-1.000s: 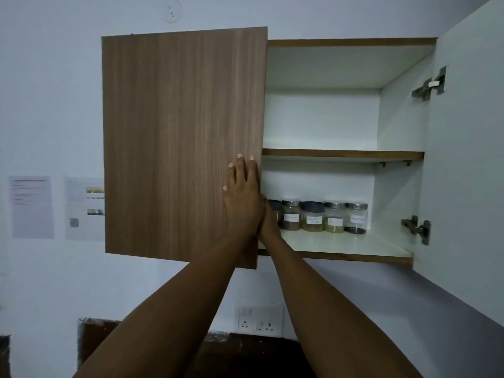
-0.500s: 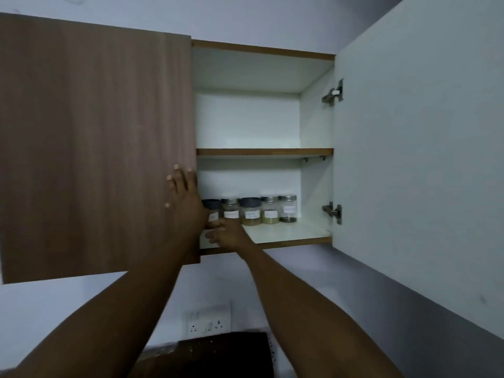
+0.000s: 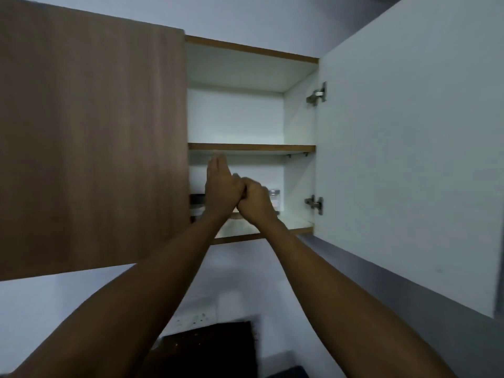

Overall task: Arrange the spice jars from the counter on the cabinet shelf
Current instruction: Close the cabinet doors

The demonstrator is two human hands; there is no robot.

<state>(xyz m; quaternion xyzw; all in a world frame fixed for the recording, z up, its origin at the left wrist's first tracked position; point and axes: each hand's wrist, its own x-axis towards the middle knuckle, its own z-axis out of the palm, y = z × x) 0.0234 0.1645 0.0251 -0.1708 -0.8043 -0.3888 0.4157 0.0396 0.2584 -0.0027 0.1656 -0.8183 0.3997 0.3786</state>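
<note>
Head view, left to right: closed wood-grain cabinet door (image 3: pixel 92 143); dark-lidded glass spice jar (image 3: pixel 197 203) on the white lower shelf (image 3: pixel 296 225); left hand (image 3: pixel 219 189) flat, fingers extended, grasping nothing; right hand (image 3: pixel 255 203) curled among the jars, grasp indeterminate; silver-lidded jar (image 3: pixel 274 197). Shelving appears nearly complete. Half a second earlier the left hand rested on the door and five jars showed.

Wood-grain brown door (image 3: pixel 92 137), white cabinet interior (image 3: pixel 234 115), seemingly black-lidded jar (image 3: pixel 197 199).
</note>
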